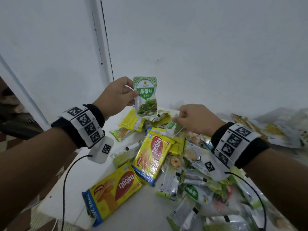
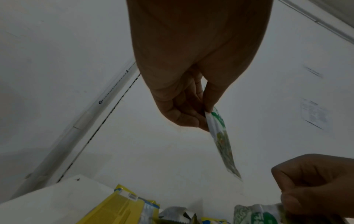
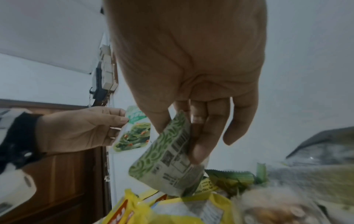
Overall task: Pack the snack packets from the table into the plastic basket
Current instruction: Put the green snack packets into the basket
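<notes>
I judge the pouch (image 1: pixel 145 97) light, soft and a little slippery, so its flat side edge is the best place to hold. My left hand (image 1: pixel 115 95) pinches it there, raised upright above the table (image 1: pixel 78 177). My right hand (image 1: pixel 196 119) pinches a second pouch (image 3: pixel 168 157) just over the pile (image 1: pixel 166 157). I see no basket.

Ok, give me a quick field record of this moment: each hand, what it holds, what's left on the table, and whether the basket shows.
left hand: pinches green seaweed pouch by its edge, raised upright above the pile
right hand: pinches second green pouch, just over the pile
table: two yellow wafer packs, plus many green and silver packets heaped
basket: not in view
packed so far: cannot tell
</notes>
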The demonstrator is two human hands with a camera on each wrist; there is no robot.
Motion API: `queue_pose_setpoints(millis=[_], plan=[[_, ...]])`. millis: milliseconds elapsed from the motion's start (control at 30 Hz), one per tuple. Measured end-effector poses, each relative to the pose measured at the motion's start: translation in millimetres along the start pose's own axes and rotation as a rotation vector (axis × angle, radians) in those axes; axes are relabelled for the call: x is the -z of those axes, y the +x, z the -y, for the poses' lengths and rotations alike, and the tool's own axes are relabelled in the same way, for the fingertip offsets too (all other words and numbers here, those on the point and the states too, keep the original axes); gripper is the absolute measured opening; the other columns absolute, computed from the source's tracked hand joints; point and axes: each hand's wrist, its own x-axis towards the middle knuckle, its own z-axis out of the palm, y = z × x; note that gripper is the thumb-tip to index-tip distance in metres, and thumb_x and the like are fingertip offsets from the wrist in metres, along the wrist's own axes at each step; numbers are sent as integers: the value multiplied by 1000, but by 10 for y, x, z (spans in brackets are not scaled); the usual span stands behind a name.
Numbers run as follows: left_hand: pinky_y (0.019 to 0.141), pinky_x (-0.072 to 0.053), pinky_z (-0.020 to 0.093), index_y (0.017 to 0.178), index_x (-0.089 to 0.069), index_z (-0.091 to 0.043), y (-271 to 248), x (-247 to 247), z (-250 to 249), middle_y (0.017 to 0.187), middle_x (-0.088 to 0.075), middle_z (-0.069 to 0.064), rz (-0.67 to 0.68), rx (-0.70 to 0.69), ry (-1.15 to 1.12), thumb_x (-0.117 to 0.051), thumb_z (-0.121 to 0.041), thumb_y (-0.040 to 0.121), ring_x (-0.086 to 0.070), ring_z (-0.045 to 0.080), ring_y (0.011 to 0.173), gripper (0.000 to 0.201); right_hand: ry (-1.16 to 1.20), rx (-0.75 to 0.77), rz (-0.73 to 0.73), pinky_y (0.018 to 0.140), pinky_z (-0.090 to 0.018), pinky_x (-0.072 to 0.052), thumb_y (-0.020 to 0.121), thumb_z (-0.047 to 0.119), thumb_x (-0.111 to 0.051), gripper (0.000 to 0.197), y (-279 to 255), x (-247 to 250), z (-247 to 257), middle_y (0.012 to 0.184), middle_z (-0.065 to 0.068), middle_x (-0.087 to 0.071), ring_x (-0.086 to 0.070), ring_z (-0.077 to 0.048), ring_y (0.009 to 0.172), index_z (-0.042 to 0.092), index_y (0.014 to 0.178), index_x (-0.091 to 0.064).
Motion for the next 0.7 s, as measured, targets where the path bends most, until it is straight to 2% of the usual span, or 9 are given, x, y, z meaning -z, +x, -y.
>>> queue_pose_setpoints(millis=[67,167,233,300,367,433,500,567,700], plan=[[71,-61,29,104,-54,-2,-24,-38,-11,71,-68,11,18,-3,-3,-64,-11,99,-65,15,66,14,31,-55,-2,57,-27,-36,95,38,-68,32,-47,-3,-57,79,-3,-64,-59,-20,75,9,82,-60],[72,-59,32,109,-52,6,-46,-79,-33,91,-69,33,41,-6,-10,-63,-10,99,-64,25,73,21,27,-115,9,56,-28,-39,93,31,-71,27,-153,-27,-128,85,-10,-68,-66,-28,85,5,91,-63],[70,-59,30,111,-51,7,-61,-110,-51,98,-65,40,68,-10,-27,-62,-8,100,-62,28,76,21,48,-167,25,68,-32,-45,93,33,-71,33,-266,-39,-149,98,-4,-62,-62,-26,96,14,112,-53],[71,-60,30,111,-51,7,-76,-147,-58,99,-66,39,90,-18,-29,-62,-9,100,-63,28,76,22,64,-198,41,87,-38,-49,94,35,-70,49,-343,-44,-169,116,-5,-59,-58,-26,108,19,132,-44],[70,-59,29,108,-51,3,-93,-188,-54,93,-69,31,113,-30,-27,-63,-10,100,-65,23,72,19,35,-198,35,95,-39,-48,96,34,-66,42,-405,-53,-186,130,-6,-58,-57,-26,115,21,134,-52],[68,-59,26,105,-52,-3,-125,-233,-60,85,-68,24,137,-45,-34,-63,-10,99,-65,15,65,15,78,-194,-20,80,-36,-49,99,30,-60,26,-480,-80,-198,125,-6,-60,-61,-24,100,23,124,-55],[69,-60,26,105,-52,-4,-155,-277,-70,85,-69,24,165,-61,-36,-63,-12,100,-65,17,69,15,181,-209,-89,60,-32,-41,102,26,-54,17,-574,-105,-218,108,-6,-61,-56,-20,75,22,118,-49],[73,-61,31,105,-52,-3,-175,-315,-82,90,-72,26,198,-78,-32,-63,-13,100,-67,22,74,15,271,-246,-170,55,-30,-36,104,25,-51,12,-667,-119,-256,94,-4,-58,-51,-20,69,20,115,-47],[79,-61,39,103,-52,-6,-204,-430,-166,87,-74,23,250,-116,-28,-63,-13,100,-68,22,73,13,451,-300,-341,48,-23,-37,104,25,-56,10,-869,-133,-380,84,1,-55,-49,-15,63,19,111,-51]])
